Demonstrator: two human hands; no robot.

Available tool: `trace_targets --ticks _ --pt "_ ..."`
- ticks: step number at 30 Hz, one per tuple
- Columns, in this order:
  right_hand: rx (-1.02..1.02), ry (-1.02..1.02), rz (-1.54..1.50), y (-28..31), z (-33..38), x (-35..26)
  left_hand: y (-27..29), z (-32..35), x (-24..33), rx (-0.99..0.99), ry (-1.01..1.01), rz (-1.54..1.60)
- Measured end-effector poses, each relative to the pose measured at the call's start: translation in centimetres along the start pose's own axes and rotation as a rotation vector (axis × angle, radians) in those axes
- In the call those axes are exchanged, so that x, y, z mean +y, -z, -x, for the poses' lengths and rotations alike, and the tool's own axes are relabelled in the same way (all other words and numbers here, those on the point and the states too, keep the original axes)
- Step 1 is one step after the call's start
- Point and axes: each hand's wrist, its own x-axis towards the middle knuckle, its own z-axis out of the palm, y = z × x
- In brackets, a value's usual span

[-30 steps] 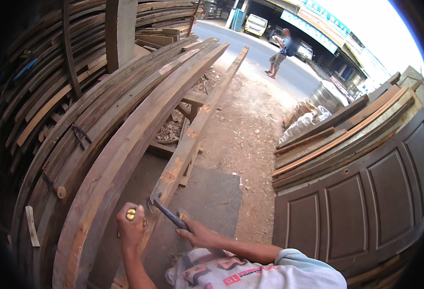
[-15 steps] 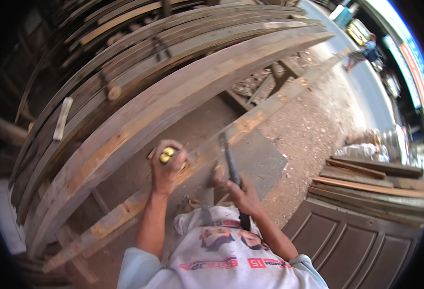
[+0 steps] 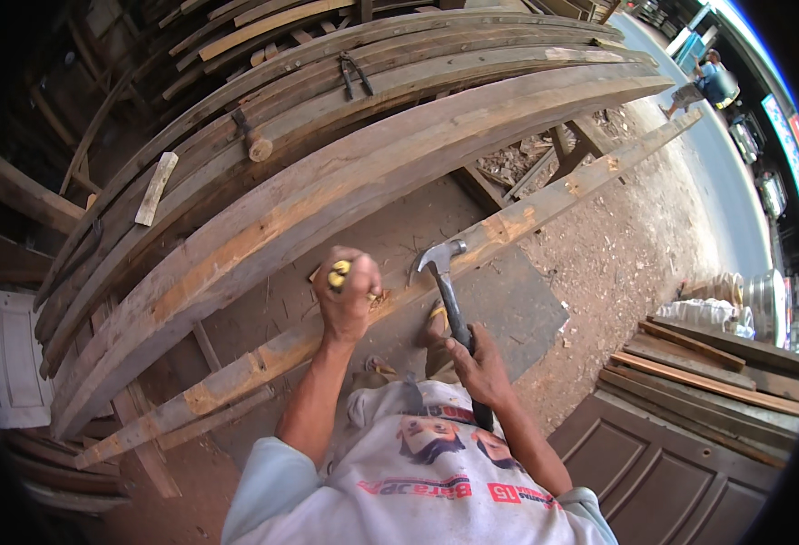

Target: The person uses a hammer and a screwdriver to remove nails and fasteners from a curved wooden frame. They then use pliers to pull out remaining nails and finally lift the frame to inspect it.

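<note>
My left hand [image 3: 350, 295] is closed round the yellow-and-black handle of a chisel [image 3: 338, 273]; its end points up and the blade is hidden. That fist is over a long narrow wooden beam [image 3: 272, 352] with chipped, pale notches. My right hand [image 3: 479, 366] grips a claw hammer [image 3: 454, 304] by its dark handle, to the right of the left hand. The hammer's metal head is up, close over the beam and apart from the chisel. A foot in a sandal [image 3: 438, 325] shows between my hands, beside the beam.
Thick curved timbers [image 3: 327, 195] lie beyond the beam, bearing pincers [image 3: 354, 77], a mallet-like tool [image 3: 256, 145] and a wood offcut [image 3: 156, 189]. Brown panelled doors [image 3: 663, 472] and stacked boards [image 3: 708, 386] stand at right. Another person [image 3: 704, 84] is by the road at far right.
The view has shifted, so the timbers sit further right and lower. The hammer's head has come to point more upright and shows clearly. Both hands keep their tools.
</note>
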Motion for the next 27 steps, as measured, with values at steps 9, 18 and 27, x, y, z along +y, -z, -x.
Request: trace_targets --ticks 9,18,27 --pt "-0.067 -0.072 -0.071 0.2 0.1 -0.4 -0.6 -0.6 0.9 0.116 -0.072 0.009" --pt "-0.024 -0.035 -0.009 0.0 0.1 -0.6 -0.9 -0.1 0.9 0.012 -0.064 -0.057" --pt "0.002 -0.012 0.056 0.1 0.4 -1.4 -0.6 -0.5 1.1 0.021 -0.055 -0.071"
